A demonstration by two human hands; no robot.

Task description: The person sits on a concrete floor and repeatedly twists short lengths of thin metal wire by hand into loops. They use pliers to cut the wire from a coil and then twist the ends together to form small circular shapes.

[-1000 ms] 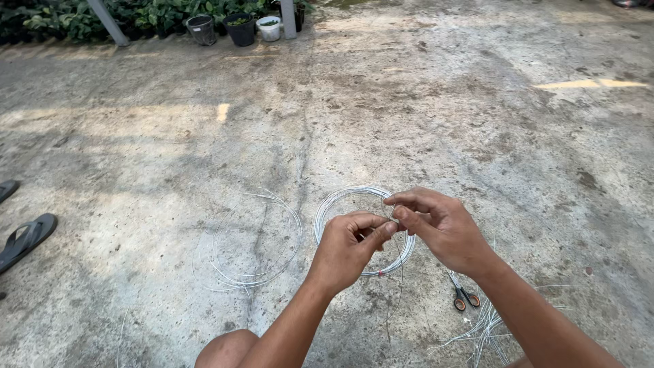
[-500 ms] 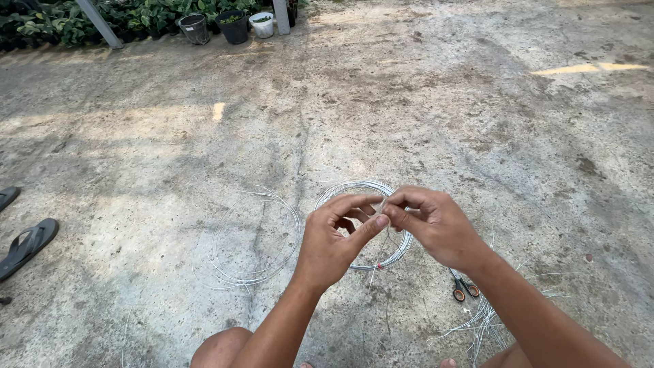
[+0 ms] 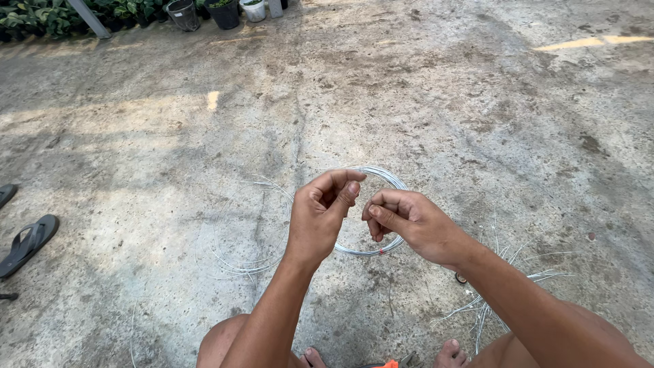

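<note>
- Concrete ground (image 3: 409,88): bears everything below
- Coil of silvery wire (image 3: 381,176): lies on the ground, directly behind my hands
- Cut wire lengths (image 3: 518,279): strewn by my right forearm
- My left hand (image 3: 320,215): fingers curled narrow, thumb to forefinger; what they pinch I cannot tell
- My right hand (image 3: 409,221): fingers likewise closed, close beside the left

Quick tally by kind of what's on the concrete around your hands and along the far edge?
Wire coils: 2, a tight coil behind the left hand and right hand, a loose coil
Cut wire bundle: 1
Black flip-flops: 2
Plant pots: 3
Total: 8
</note>
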